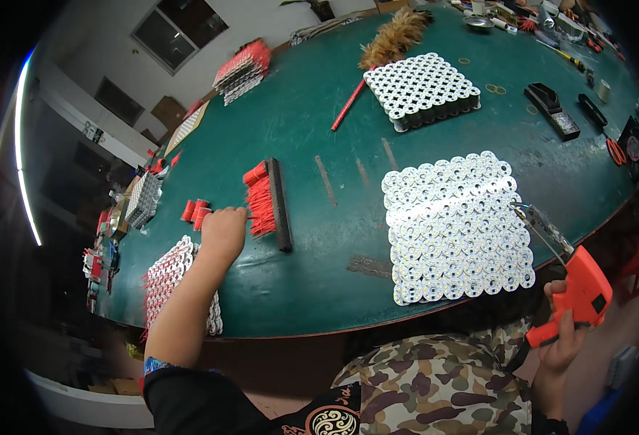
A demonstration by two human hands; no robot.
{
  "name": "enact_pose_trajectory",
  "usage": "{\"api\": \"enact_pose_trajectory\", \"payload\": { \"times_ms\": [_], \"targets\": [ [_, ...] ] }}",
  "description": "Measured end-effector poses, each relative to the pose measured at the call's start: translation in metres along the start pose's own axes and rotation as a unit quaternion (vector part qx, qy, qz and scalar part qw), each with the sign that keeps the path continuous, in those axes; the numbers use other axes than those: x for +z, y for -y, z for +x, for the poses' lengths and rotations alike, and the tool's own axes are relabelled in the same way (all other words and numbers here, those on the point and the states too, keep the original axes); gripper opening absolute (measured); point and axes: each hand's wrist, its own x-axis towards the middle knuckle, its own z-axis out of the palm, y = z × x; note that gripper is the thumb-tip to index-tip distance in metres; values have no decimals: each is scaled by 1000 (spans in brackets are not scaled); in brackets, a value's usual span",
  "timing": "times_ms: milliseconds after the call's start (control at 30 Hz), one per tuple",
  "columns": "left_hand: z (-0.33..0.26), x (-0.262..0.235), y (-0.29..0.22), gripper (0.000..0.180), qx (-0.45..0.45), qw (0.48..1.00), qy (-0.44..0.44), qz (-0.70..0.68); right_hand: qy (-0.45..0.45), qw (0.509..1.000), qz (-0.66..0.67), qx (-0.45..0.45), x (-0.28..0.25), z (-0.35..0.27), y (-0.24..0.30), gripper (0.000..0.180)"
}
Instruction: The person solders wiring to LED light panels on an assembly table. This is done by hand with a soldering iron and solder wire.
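My left hand (223, 232) reaches out over the green table (312, 116) and closes on red wire pieces at the near end of a black bar with a row of red wires (267, 199). My right hand (567, 330) grips an orange soldering gun (580, 290) whose metal tip touches the right edge of a sheet of round white LED boards (454, 225) lying at the table's front.
A second block of white round boards (422, 88) lies further back beside a feather duster (392, 40). Small red parts (195, 211), stacks of boards (171, 272) and a black stapler-like tool (551, 109) lie around. Camouflage clothing (435, 384) fills the bottom.
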Motion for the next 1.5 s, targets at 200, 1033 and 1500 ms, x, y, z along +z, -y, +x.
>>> {"api": "enact_pose_trajectory", "payload": {
  "times_ms": [200, 1033, 1500],
  "targets": [
    [-4, -5, -5, 10, -40, 995, -17, -92, -6, 1000, 0, 9, -2, -2, -2, 50],
    [1, -40, -51, 5, 93, 990, -102, 28, 2, 1000, 2, 6, 2, -4, 3, 50],
    [22, -45, -97, 7, 216, 968, -81, 94, -11, 1000, -18, 6, 1, -7, 6, 51]
  ]
}}
